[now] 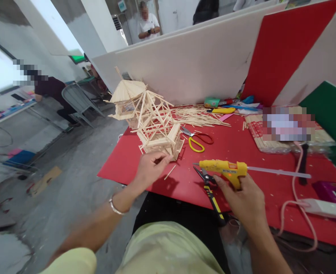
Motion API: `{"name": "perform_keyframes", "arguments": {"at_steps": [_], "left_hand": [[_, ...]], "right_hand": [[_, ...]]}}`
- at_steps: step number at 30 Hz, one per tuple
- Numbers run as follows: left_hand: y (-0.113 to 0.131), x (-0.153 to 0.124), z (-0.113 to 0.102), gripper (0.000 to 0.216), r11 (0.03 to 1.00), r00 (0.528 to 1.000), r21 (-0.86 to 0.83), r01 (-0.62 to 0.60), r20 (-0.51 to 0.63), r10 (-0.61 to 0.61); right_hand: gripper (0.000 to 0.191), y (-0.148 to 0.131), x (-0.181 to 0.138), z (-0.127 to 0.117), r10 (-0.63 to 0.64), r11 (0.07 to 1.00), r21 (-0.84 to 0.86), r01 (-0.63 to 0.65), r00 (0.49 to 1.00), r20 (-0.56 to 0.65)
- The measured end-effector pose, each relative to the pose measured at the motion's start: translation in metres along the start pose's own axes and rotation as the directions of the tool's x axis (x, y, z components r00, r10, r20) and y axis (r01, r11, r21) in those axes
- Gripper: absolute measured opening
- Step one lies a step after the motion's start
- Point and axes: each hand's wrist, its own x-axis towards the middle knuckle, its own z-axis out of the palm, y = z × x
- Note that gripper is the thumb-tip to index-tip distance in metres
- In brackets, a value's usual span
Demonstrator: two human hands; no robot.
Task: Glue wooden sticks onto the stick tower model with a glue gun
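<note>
A model building made of thin wooden sticks [159, 129] stands on the red tabletop, with an open lattice roof in front and a covered roof behind. My left hand [152, 167] is at its front lower edge, thumb and fingers pinched together; what is between them is too small to make out. One loose stick [170, 172] lies just right of that hand. My right hand [246, 198] grips a yellow glue gun [223, 166] by its handle, nozzle toward the left and a clear glue stick [279, 172] out of its back. Black-and-yellow pliers [212, 198] lie beneath the gun.
Scissors with red and yellow handles [196, 140] lie right of the model. Behind them are a pile of loose sticks [202, 115] and a yellow-handled tool [223, 110]. Bundled sticks [256, 133], a pink cord [295, 186] and a white power strip [324, 207] occupy the right side. White boards [185, 64] stand behind.
</note>
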Motion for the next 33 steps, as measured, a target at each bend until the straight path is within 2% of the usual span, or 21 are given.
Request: {"name": "perform_keyframes", "arguments": {"at_steps": [1, 2, 3, 4, 5, 6, 8, 11, 14, 18, 23, 25, 28, 30, 33], "left_hand": [[-0.005, -0.003, 0.009, 0.031, 0.947, 0.986, -0.277, 0.164, 0.027, -0.163], [-0.010, -0.003, 0.019, 0.031, 0.794, 0.950, -0.534, 0.291, 0.063, -0.306], [-0.014, 0.001, 0.029, 0.032, 0.594, 0.913, -0.731, 0.337, 0.099, -0.396], [-0.017, 0.006, 0.038, 0.033, 0.406, 0.883, -0.855, 0.324, 0.120, -0.454], [-0.019, 0.013, 0.045, 0.032, 0.259, 0.866, -0.926, 0.275, 0.121, -0.485], [-0.020, 0.020, 0.050, 0.032, 0.168, 0.850, -0.961, 0.218, 0.102, -0.517], [-0.021, 0.031, 0.054, 0.033, 0.087, 0.826, -0.978, 0.190, 0.111, -0.552], [-0.021, 0.037, 0.051, 0.037, 0.138, 0.815, -0.965, 0.222, 0.106, -0.570], [-0.018, 0.039, 0.048, 0.040, 0.196, 0.834, -0.952, 0.236, 0.095, -0.544], [-0.013, 0.049, 0.046, 0.040, 0.135, 0.804, -0.965, 0.224, 0.105, -0.585], [-0.021, 0.044, 0.029, 0.035, 0.178, 0.764, -0.947, 0.268, 0.096, -0.638], [-0.027, 0.035, 0.018, 0.034, 0.195, 0.761, -0.935, 0.295, 0.107, -0.640], [-0.031, 0.025, 0.007, 0.033, 0.169, 0.770, -0.922, 0.349, 0.179, -0.613], [-0.031, 0.023, 0.006, 0.034, 0.147, 0.776, -0.917, 0.371, 0.219, -0.592], [-0.029, 0.025, 0.010, 0.037, 0.166, 0.788, -0.922, 0.350, 0.194, -0.585]], "right_hand": [[0.058, -0.001, 0.000, 0.001, 0.009, 1.000, 0.010, -0.009, 1.000, -0.012], [0.057, -0.002, 0.000, 0.002, 0.018, 1.000, 0.020, -0.017, 0.999, -0.029], [0.056, -0.004, 0.000, 0.003, 0.028, 0.999, 0.029, -0.027, 0.999, -0.044], [0.054, -0.006, 0.000, 0.003, 0.042, 0.999, 0.036, -0.040, 0.998, -0.055], [0.053, -0.009, -0.001, 0.003, 0.056, 0.998, 0.038, -0.054, 0.997, -0.062], [0.052, -0.011, -0.003, 0.003, 0.071, 0.997, 0.037, -0.069, 0.995, -0.064], [0.051, -0.016, -0.005, 0.001, 0.100, 0.995, 0.030, -0.098, 0.994, -0.055], [0.052, -0.020, -0.009, 0.001, 0.139, 0.990, 0.030, -0.138, 0.990, -0.029], [0.053, -0.021, -0.009, 0.006, 0.154, 0.987, 0.041, -0.154, 0.988, 0.009], [0.052, -0.021, -0.008, 0.014, 0.154, 0.986, 0.054, -0.156, 0.987, 0.046], [0.053, -0.020, -0.011, 0.015, 0.169, 0.980, 0.088, -0.176, 0.983, 0.075], [0.055, -0.018, -0.012, 0.015, 0.185, 0.978, 0.081, -0.191, 0.979, 0.082], [0.056, -0.018, -0.010, 0.018, 0.189, 0.977, 0.078, -0.196, 0.978, 0.093], [0.055, -0.022, -0.007, 0.020, 0.180, 0.976, 0.104, -0.189, 0.979, 0.096], [0.055, -0.031, -0.001, 0.023, 0.153, 0.977, 0.135, -0.162, 0.985, 0.076]]}}
